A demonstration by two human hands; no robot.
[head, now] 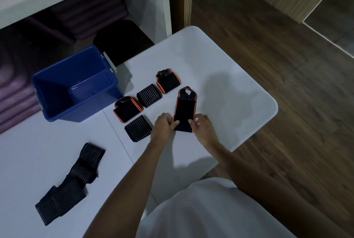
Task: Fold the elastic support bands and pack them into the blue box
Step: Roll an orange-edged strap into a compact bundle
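Nearest the person, an unfolded grey-striped band (70,182) trails across the white tabletop (229,92), well apart from the blue box (76,84) and on the near side of it. Farther out, the left hand (164,126) pinches the near left corner of an orange-edged band (184,109), thumb on top of the fabric, while the right hand (201,124) holds the near right corner with its fingers curled at the edge; this band lies flat and lengthwise, to the right of the blue box. Between that band and the blue box sit four folded bands: a striped one (138,128) closest to the left hand, an orange-trimmed one (127,108) just beside the box's near right corner, a second striped one (149,95) beyond it, and another orange-trimmed one (167,80) farthest out. The blue box stands open at the tabletop's left rear edge, its inside dim and blue. Behind the box a black stool (122,40) stands on the floor.
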